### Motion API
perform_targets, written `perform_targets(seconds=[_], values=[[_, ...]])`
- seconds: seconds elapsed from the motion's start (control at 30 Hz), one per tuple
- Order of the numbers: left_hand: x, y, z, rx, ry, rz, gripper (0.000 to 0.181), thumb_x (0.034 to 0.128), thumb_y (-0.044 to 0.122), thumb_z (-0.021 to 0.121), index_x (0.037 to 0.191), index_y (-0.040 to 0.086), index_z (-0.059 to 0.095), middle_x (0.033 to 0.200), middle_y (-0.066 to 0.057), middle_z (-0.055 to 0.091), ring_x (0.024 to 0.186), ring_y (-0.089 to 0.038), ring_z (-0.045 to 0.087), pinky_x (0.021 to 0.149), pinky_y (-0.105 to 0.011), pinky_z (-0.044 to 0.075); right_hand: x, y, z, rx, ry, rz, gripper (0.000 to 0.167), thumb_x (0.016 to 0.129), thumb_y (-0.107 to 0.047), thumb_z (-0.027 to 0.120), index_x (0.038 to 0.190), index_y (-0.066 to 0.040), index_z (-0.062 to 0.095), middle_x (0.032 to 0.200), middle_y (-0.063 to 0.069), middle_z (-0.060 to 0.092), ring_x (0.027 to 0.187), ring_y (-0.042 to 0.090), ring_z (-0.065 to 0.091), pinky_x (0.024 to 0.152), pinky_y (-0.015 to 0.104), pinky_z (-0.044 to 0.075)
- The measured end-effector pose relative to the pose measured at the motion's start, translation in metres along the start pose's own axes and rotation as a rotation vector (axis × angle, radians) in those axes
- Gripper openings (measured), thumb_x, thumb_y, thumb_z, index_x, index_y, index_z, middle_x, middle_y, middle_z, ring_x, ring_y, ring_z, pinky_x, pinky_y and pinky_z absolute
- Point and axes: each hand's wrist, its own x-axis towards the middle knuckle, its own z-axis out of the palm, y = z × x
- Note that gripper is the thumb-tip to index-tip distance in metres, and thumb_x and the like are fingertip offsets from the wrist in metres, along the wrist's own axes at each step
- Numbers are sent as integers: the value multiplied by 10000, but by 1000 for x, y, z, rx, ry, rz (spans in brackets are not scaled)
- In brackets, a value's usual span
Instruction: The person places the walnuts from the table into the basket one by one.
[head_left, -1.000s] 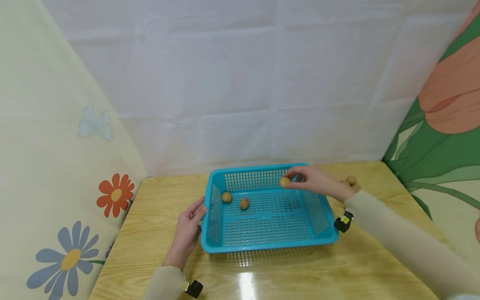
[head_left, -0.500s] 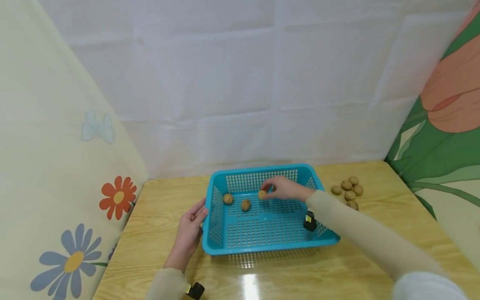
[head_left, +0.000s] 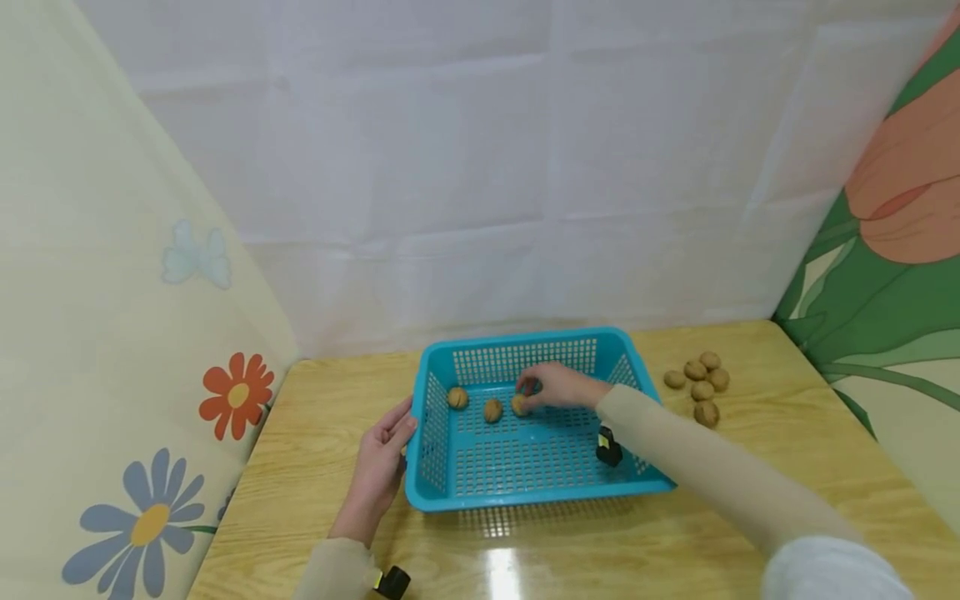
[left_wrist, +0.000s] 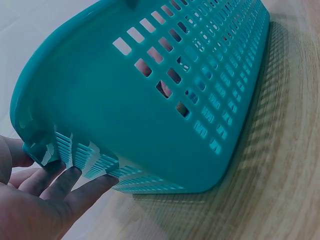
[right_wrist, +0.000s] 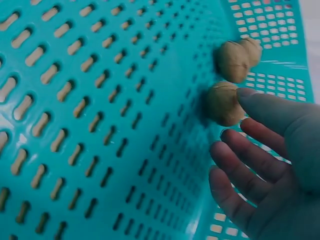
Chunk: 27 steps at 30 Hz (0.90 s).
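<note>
A blue plastic basket (head_left: 543,497) with slotted walls stands on the table. My left hand (head_left: 380,458) grips its left end; in the left wrist view, the fingers (left_wrist: 65,182) lie against the outer wall below the rim. Inside the basket, my right hand (head_left: 558,387) is at a walnut (head_left: 520,405) on the floor. The right wrist view shows the thumb at that walnut (right_wrist: 223,104), while the other fingers are spread apart from it. Two more walnuts, one nearer (head_left: 492,410) and one by the left wall (head_left: 457,397), lie to its left.
Several loose walnuts (head_left: 702,390) lie on the wooden table (head_left: 322,417) right of the basket. A white cloth (head_left: 420,183) hangs behind the table. Flower-printed panels flank it at left (head_left: 127,350) and right (head_left: 900,317).
My right hand has moved left and down into the basket, carrying a walnut from near the back right to the floor. Its fingers have come apart from the walnut. The left hand stays at the basket.
</note>
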Motion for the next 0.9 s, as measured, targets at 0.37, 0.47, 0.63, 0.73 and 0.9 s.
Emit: perform_targets(seconds=[0.37,0.47,0.63,0.73,0.9], values=[[2,3,2,6,10,-22,482,1107,173,529,1571,72,448,1560,-138,515,1189,-27,649,972,-264,561,-37,-4,-41,33,67,-70,317,1018,-245,702,1305,-111,694,1260,88,704,1121,230,665,937,417,570],[2,3,3,3,9,-25,490,1109,161,521,1584,86,432,1563,-155,509,1161,-21,661,957,-255,567,-52,-4,-53,24,110,-86,310,1012,-253,709,1289,-115,705,1237,77,716,1077,221,677,915,415,575],[1,2,3,-13,0,-21,510,1108,145,520,1603,104,406,1556,-193,506,1122,-41,683,926,-261,584,-83,4,-72,34,199,-110,304,1000,-221,719,1270,-83,709,1169,70,736,1011,230,684,860,429,580],[0,1,2,-19,-2,-13,514,1105,153,531,1602,104,409,1552,-196,508,1120,-41,683,929,-263,583,-103,17,-81,52,227,-104,308,1005,-200,713,1279,-61,698,1165,82,729,998,220,674,831,413,580],[-1,0,0,-18,-4,-16,524,1105,183,539,1606,110,402,1560,-192,503,1122,-27,679,941,-259,576,-140,39,-92,40,262,-51,311,1019,-222,699,1276,-47,692,1192,87,713,998,203,664,785,372,576]])
